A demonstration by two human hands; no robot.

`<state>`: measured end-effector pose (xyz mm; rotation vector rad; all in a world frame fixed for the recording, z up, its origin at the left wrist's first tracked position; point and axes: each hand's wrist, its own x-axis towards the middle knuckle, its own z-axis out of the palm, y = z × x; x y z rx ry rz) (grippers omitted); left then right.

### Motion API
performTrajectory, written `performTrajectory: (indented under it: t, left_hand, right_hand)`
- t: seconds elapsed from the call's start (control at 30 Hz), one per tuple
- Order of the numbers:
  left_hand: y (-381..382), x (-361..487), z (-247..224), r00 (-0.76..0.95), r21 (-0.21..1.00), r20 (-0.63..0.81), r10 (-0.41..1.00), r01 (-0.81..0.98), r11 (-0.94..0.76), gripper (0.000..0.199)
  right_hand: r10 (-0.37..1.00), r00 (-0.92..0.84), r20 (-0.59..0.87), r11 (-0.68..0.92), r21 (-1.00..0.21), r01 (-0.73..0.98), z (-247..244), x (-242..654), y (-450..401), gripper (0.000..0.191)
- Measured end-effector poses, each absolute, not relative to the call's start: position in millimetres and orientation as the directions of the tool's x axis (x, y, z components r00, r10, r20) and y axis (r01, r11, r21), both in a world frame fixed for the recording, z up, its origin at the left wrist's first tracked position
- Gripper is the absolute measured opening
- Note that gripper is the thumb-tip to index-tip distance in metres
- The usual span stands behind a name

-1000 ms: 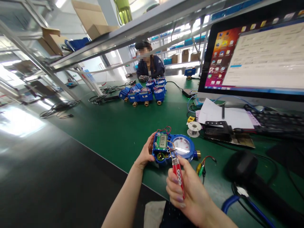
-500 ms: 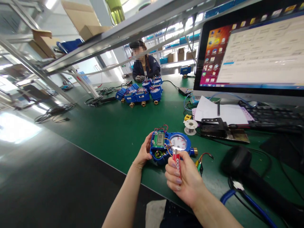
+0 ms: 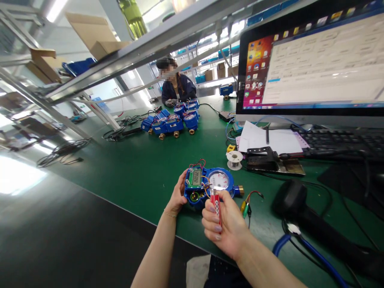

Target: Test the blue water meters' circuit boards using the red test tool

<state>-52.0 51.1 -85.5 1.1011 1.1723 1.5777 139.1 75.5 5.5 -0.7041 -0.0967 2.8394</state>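
Observation:
A blue water meter (image 3: 220, 180) lies on the green bench, its housing uncovered over a circuit board with a small LCD (image 3: 197, 177) and thin loose wires. Its round dial faces up and a brass fitting sticks out to the right. My left hand (image 3: 178, 196) grips the left side of the housing, thumb in front and fingers behind. A red lighter (image 3: 216, 208) is upright in my closed right hand (image 3: 223, 222), thumb at its top. The lighter's metal end is right at the wires between board and dial; I cannot make out a flame.
Several blue meters (image 3: 168, 123) stand farther back, with a person (image 3: 179, 86) behind them. A solder spool (image 3: 234, 160), clip leads (image 3: 246, 207), a black handheld scanner (image 3: 295, 204), papers (image 3: 255, 138), a keyboard (image 3: 336, 140) and a monitor (image 3: 312, 64) are on the right.
The digits on the meter's LCD have changed. My view has shifted a little, so everything sits slightly farther left; both hands keep their hold on the meter and the lighter.

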Motion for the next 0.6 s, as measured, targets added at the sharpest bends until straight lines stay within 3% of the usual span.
performTrajectory:
  t: [0.27,0.6]
  left_hand:
    - [49.9,-45.2,-76.3,-0.267,0.969,0.166,0.949,-0.133,-0.207,0.114]
    - [50.1,-52.6,-86.0,-0.301,0.978,0.179,0.936,-0.052,-0.204,0.106]
  right_hand:
    - [0.178,-0.853,-0.490,-0.984,-0.085,-0.156,5.4,141.8,72.7,0.061]
    - [0.121,-0.900,-0.418,-0.981,-0.186,-0.045,1.2,138.2,75.4,0.062]
